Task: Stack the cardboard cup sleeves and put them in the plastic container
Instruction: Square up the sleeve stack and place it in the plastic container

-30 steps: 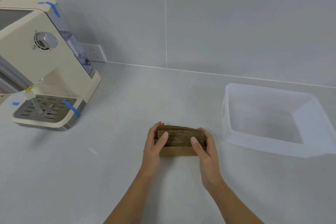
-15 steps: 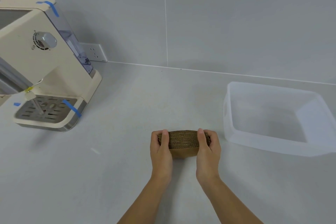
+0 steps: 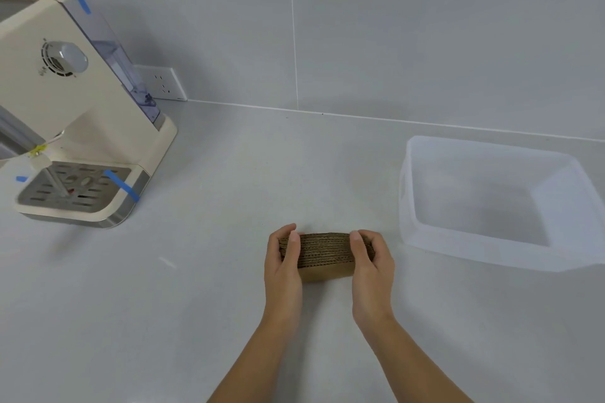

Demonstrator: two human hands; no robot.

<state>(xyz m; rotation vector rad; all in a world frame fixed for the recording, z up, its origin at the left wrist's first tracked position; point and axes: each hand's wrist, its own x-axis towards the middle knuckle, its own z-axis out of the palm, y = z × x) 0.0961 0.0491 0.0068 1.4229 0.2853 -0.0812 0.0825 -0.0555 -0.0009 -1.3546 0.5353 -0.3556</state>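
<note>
Lighting was pretty even and soft, kinda cool-grey overall, with no hard glare anywhere, just a dull sheen on the silver knob (image 3: 67, 59) of the coffee machine (image 3: 62, 101). Shadows were faint and blurry: a soft one spread on the counter (image 3: 203, 321) below and right of the machine's base, a darker smudge sat on the wall behind it, and the hands cast almost nothing. The wide lens bent things toward the edges, the plastic container (image 3: 425, 239) looked washed out and low-contrast, and the whole shot was a bit soft.
</note>
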